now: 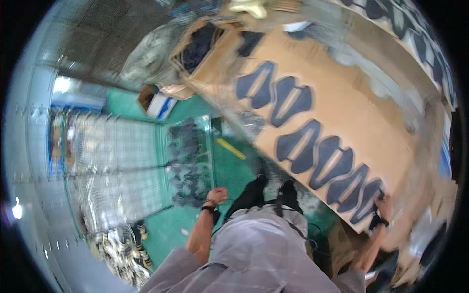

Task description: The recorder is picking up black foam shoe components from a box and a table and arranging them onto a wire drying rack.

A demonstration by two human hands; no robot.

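My right hand (385, 207) is at the near right end of a cardboard-covered table (361, 136), its fingers on the last dark, flat, U-shaped piece (367, 202) and seemingly gripping its edge. Several similar dark pieces (332, 162) lie flat in a staggered row from there toward the far left, each with a slot-like gap in the middle. Away from the table, my left hand (217, 195) hangs over the green floor with its fingers curled in; nothing shows in it. Both wrists wear dark bands. Blur hides the finer finger detail.
An open box (207, 53) of dark material stands at the table's far left end. Left of me is a wire-mesh rack (117, 166), beside dark pieces on a tray-like surface (188, 161). A cardboard box (344, 244) sits below the table's near corner. More dark pieces (400, 22) lie far right.
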